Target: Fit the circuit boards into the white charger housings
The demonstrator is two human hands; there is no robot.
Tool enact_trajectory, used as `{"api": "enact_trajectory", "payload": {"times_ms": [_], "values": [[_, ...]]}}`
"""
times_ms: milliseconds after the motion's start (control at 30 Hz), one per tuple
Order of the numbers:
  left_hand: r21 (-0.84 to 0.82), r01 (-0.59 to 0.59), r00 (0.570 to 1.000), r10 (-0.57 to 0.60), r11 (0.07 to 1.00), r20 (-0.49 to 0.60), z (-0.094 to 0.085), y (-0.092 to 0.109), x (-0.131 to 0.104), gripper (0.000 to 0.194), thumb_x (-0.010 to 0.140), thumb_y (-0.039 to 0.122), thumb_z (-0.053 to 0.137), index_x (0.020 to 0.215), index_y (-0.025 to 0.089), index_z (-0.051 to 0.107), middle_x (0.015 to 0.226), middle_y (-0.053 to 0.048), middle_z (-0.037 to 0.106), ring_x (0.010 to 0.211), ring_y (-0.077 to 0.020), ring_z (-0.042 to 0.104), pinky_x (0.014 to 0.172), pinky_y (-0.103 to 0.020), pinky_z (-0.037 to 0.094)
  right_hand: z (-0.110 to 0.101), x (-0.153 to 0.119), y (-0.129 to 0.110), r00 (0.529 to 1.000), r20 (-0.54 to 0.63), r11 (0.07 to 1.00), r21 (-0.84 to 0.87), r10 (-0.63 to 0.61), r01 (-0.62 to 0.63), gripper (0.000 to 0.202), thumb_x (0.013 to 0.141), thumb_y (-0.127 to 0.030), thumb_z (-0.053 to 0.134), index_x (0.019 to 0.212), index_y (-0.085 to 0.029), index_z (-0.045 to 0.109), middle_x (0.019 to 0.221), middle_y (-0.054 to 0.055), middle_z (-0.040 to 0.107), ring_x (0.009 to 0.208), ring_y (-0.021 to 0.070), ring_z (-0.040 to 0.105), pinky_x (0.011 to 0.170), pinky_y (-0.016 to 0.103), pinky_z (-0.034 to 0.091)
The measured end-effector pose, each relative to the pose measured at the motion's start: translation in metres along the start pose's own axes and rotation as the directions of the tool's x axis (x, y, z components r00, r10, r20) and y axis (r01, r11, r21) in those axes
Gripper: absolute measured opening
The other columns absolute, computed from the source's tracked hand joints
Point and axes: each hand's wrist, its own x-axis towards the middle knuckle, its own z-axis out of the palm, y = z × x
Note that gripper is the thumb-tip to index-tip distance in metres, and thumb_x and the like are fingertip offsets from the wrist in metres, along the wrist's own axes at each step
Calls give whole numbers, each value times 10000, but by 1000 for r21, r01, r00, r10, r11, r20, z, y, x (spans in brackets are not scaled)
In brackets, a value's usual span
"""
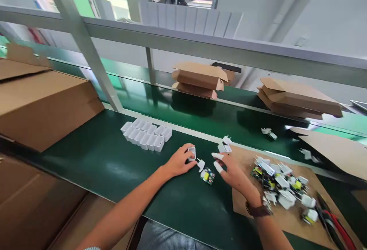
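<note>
My left hand (181,161) is closed around a small white charger housing (193,151), its open side facing up, just above or on the green bench. Between my hands lies a small circuit board (207,176) with a yellow part, next to a white plug piece (201,164) with metal pins. White covers sit on the thumb and forefinger of my right hand (233,171). Those fingers are apart, with nothing visible between them. Just beyond them stands another white charger piece (224,146) with its pins up.
Rows of white housings (146,135) stand left on the bench. At right, a cardboard sheet (241,200) bears a pile of boards and plug pieces (282,183), plus red-and-black handled pliers (334,223). Cardboard boxes (48,108) flank the left; a metal frame bar (183,43) crosses ahead.
</note>
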Motion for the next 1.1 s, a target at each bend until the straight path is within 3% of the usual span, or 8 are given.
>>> {"api": "enact_trajectory", "payload": {"times_ms": [167,433,533,633,767,833,967,1100], "values": [[-9,14,1000,-14,1000,-4,2,-9,-4,41,870,189,687,873,217,657,1317,-117,624,1120,-236,680,959,-390,587,-1,-15,7,990,140,994,-107,-7,22,561,894,-58,448,1424,-202,560,1262,134,650,1196,290,632,1043,539,550],[-6,55,998,-55,998,-27,8,-11,-2,34,910,239,646,883,218,643,1308,-113,611,1085,-215,670,895,-350,595,13,-17,-21,960,279,994,-102,-10,40,667,861,-136,675,1490,-166,458,1367,176,598,1230,343,609,1020,517,550],[-15,72,997,-72,997,-33,6,-12,-2,72,923,275,651,883,216,634,1309,-117,601,1103,-221,661,899,-354,592,7,-22,-24,957,284,998,-41,65,-55,779,878,-292,754,1555,-203,379,1274,130,625,942,260,701,835,421,616],[-25,89,995,-90,996,-33,5,-13,-1,103,929,294,660,874,216,623,1319,-116,593,1100,-220,660,903,-355,587,-5,-25,-25,971,226,997,-22,76,-73,691,915,-435,742,1516,-266,445,1167,88,661,817,227,685,784,418,610],[-44,94,995,-95,995,-12,6,-13,0,103,931,288,668,873,220,616,1321,-103,600,1110,-215,657,944,-365,575,-2,-21,-26,954,245,985,5,-170,174,690,901,-274,753,1518,-271,444,1456,117,587,1399,346,478,1133,553,444],[-51,93,996,-93,994,4,6,-13,0,91,928,281,675,895,223,614,1318,-102,607,1134,-219,655,978,-380,567,11,-19,-27,918,308,966,5,-249,260,633,908,-183,708,1493,-249,474,1496,103,575,1440,336,437,1183,564,382],[-47,119,993,-119,992,22,3,-14,0,272,903,293,721,1137,239,591,1363,-120,602,1271,-255,614,1057,-435,539,33,-20,-28,941,321,961,-211,-105,180,349,930,-358,736,1201,-146,675,1203,177,712,1073,357,635,978,578,496],[-82,220,973,-213,972,89,0,-13,0,488,903,320,723,1338,259,509,1372,-111,616,1255,-252,634,1061,-421,540,24,-28,-18,965,258,973,-203,-55,110,567,826,-484,831,1243,-146,647,1260,182,679,1176,376,583,1005,564,487]]}}
